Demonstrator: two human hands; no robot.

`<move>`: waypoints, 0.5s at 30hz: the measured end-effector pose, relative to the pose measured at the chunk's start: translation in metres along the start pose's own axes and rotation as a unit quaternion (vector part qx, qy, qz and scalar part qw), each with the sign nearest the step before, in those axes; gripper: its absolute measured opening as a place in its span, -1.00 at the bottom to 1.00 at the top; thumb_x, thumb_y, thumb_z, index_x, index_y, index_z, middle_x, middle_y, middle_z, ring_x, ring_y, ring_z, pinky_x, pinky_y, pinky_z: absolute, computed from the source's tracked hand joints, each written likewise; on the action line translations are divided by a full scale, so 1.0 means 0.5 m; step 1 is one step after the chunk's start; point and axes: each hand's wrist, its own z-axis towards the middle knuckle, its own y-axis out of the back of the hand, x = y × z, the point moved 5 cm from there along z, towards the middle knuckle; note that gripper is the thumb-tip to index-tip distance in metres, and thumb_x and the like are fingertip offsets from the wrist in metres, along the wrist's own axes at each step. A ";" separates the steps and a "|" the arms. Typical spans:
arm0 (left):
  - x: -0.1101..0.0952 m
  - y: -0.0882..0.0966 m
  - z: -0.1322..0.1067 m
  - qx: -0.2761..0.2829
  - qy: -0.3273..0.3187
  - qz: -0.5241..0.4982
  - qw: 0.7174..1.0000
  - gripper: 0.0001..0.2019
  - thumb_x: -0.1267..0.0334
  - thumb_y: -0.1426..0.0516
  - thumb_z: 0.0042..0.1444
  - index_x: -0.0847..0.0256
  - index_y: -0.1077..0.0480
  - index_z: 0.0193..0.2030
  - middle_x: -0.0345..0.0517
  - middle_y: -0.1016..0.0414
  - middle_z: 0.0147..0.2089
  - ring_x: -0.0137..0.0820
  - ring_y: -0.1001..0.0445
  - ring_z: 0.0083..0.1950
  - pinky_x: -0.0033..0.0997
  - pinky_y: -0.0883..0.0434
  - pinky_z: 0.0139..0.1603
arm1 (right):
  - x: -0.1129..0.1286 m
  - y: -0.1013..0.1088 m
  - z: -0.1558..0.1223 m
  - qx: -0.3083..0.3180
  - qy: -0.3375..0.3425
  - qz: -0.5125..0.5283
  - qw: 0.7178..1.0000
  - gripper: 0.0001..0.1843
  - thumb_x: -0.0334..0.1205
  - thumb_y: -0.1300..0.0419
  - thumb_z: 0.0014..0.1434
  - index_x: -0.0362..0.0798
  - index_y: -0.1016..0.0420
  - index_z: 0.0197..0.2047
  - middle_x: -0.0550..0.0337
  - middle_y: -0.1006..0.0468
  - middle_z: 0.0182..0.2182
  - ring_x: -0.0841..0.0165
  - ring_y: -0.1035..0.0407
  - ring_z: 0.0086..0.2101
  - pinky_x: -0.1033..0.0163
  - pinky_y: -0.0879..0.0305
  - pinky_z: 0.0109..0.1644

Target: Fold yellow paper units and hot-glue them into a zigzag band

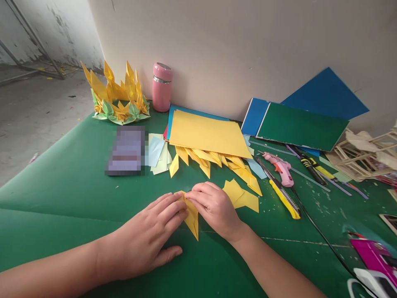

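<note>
A folded piece of yellow paper (pixel 192 221) lies on the green table in front of me, its sharp point toward me. My left hand (pixel 147 234) rests flat over its left edge, fingers stretched out and thumb apart. From the other side, my right hand (pixel 214 207) pinches the paper's upper part between thumb and fingers; the fingertips hide the top fold. Just right of that hand are loose yellow paper pieces (pixel 242 196). Behind both hands, several folded yellow paper petals (pixel 204 159) stick out from under a stack of yellow sheets (pixel 207 130).
A yellow and green paper crown (pixel 119 97) and a pink flask (pixel 162 87) stand at the back. A blurred-out dark rectangle (pixel 127 151) lies left. To the right are a yellow cutter knife (pixel 283 198), a pink glue gun (pixel 281 167) with its cord, and green board (pixel 302 126) against the wall.
</note>
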 end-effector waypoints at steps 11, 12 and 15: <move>0.011 0.001 -0.001 -0.022 0.061 0.014 0.998 -0.63 0.00 -0.08 0.14 0.08 -0.36 0.04 0.13 -0.25 0.26 0.02 -0.12 0.33 0.25 -0.09 0.25 | 0.001 0.001 0.004 -0.002 0.007 -0.007 1.000 -0.76 -0.41 -0.04 0.29 -0.09 -0.53 -0.29 0.13 -0.54 -0.39 0.36 -0.36 -0.37 0.26 -0.37 -0.30; 0.012 0.000 -0.001 -0.017 0.065 0.013 0.998 -0.63 -0.01 -0.08 0.14 0.07 -0.37 0.03 0.13 -0.24 0.27 0.02 -0.12 0.33 0.25 -0.09 0.25 | 0.000 0.001 0.003 -0.002 0.007 -0.006 1.000 -0.77 -0.42 -0.05 0.29 -0.09 -0.53 -0.28 0.13 -0.54 -0.39 0.36 -0.36 -0.37 0.26 -0.37 -0.29; 0.013 0.000 -0.001 -0.011 0.070 0.010 0.997 -0.63 -0.04 -0.08 0.13 0.06 -0.38 0.01 0.11 -0.23 0.28 0.00 -0.12 0.34 0.23 -0.05 0.26 | -0.001 0.000 0.002 0.000 0.010 -0.008 1.000 -0.77 -0.43 -0.06 0.28 -0.10 -0.53 -0.29 0.13 -0.54 -0.39 0.36 -0.36 -0.37 0.27 -0.37 -0.29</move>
